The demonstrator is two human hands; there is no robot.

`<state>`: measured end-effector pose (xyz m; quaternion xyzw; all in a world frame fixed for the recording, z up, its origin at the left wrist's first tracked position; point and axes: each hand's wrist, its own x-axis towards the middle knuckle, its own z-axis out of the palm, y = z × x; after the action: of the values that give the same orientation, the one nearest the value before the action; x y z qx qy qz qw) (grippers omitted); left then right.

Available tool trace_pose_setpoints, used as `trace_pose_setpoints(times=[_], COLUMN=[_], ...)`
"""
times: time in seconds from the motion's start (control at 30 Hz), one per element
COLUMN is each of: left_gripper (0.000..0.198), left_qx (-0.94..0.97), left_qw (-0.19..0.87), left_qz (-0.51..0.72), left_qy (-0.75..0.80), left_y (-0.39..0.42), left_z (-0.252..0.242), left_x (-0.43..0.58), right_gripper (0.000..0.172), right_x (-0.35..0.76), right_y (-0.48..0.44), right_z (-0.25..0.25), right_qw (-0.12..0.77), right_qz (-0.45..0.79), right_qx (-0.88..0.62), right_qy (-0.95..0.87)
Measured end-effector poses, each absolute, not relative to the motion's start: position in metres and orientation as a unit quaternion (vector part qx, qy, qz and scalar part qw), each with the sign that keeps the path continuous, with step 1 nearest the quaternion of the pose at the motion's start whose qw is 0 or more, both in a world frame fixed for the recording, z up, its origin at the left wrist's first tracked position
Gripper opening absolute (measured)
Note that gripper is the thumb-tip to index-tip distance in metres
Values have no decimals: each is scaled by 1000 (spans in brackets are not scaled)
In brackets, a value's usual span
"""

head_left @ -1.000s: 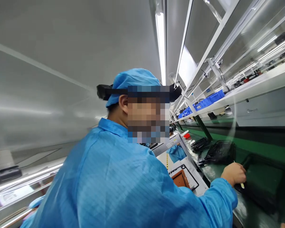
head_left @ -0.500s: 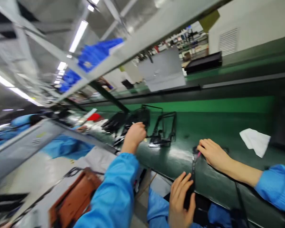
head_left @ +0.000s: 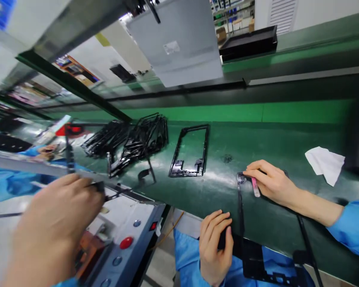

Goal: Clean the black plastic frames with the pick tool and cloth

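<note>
My right hand (head_left: pixel 272 184) rests at the far end of a thin black rectangular frame (head_left: pixel 241 211), fingers closed on a short pink stick (head_left: pixel 255 187). The frame overhangs the bench's front edge, its near end above my lap. My left hand (head_left: pixel 214 245) is just left of the frame, fingers extended; I cannot tell whether it touches it. A co-worker's hand (head_left: pixel 56 223), blurred at the left, grips another black frame (head_left: pixel 69 153). One frame (head_left: pixel 204 149) lies flat mid-bench, left of my work. Left of that is a pile of black frames (head_left: pixel 146 137).
A folded white cloth (head_left: pixel 324 163) lies at the right of the green bench (head_left: pixel 275 143). A black tray (head_left: pixel 249 44) stands on the shelf behind, beside a hanging grey panel (head_left: pixel 179 44). At lower left is a machine with a red button (head_left: pixel 126 242).
The co-worker's hand has left the pile, moving left and closer with a frame. The view has turned and dipped. My right hand stays at the frame's far end; my left remains beside it.
</note>
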<state>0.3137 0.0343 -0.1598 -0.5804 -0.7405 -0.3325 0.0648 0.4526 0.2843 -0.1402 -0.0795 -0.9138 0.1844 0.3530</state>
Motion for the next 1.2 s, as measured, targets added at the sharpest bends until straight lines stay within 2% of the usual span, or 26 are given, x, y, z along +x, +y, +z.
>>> trace_pose_setpoints(times=[0.13,0.27,0.37,0.47,1.2], left_gripper=[41,52,59,60,52], left_qx=[-577,-624,-637,-640,-641], left_qw=[15,-4,-7,-13,12], left_qz=[-355,-306,-274,-265,-267], left_qy=[-736,-719,-721,-722,-719], left_y=[37,45,47,46,50], left_z=[-157,-157,-161,-164,-159], left_x=[318,316,316,317,318], right_gripper=[36,20,7,10,16], right_x=[453,450,451,456,457], right_y=[282,261,233,211,207], right_z=[-131,-115,-114,-124,-129], right_qw=[374,374,290,225,215], right_qz=[251,376,555,646,589], right_qx=[-95,-148,-220,-276,-279], right_qy=[-888,-835,-748,-676,-727])
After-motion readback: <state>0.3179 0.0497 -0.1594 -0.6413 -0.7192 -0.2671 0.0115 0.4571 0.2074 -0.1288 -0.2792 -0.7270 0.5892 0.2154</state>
